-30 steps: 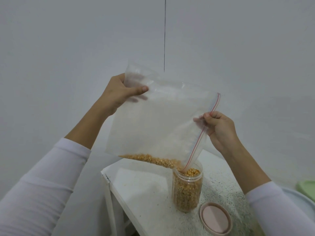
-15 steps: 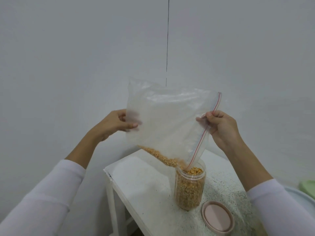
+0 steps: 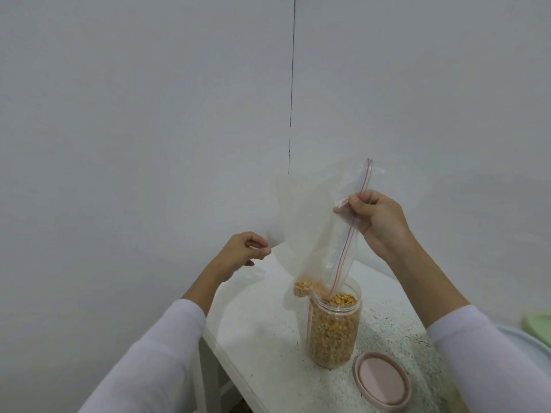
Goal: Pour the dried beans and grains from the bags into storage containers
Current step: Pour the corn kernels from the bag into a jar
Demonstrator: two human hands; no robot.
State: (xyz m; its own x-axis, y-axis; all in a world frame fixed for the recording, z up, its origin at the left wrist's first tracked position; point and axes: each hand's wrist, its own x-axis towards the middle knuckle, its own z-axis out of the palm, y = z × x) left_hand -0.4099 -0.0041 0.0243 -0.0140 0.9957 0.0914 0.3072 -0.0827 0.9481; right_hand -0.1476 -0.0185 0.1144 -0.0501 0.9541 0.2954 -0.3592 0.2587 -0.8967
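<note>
A clear zip bag [image 3: 313, 222] with a red seal strip hangs tilted, its mouth resting in the open top of a clear plastic jar [image 3: 334, 335]. The jar stands on the white table [image 3: 262, 329] and is nearly full of yellow split peas. A small clump of peas [image 3: 302, 287] sits in a fold of the bag just outside the jar's rim. My right hand [image 3: 378, 222] grips the bag at the seal strip, above the jar. My left hand [image 3: 243, 253], lower and to the left, pinches what looks like the bag's far corner.
The jar's pink lid [image 3: 383, 380] lies upside down on the table right of the jar. At the right edge are a pale blue round rim [image 3: 527, 344] and a green object [image 3: 539, 326]. A white wall stands close behind. The table's left edge drops off under my left forearm.
My left hand has come down from high on the bag to table-corner height. The bag has collapsed and swung upright. Most of the peas have run into the jar.
</note>
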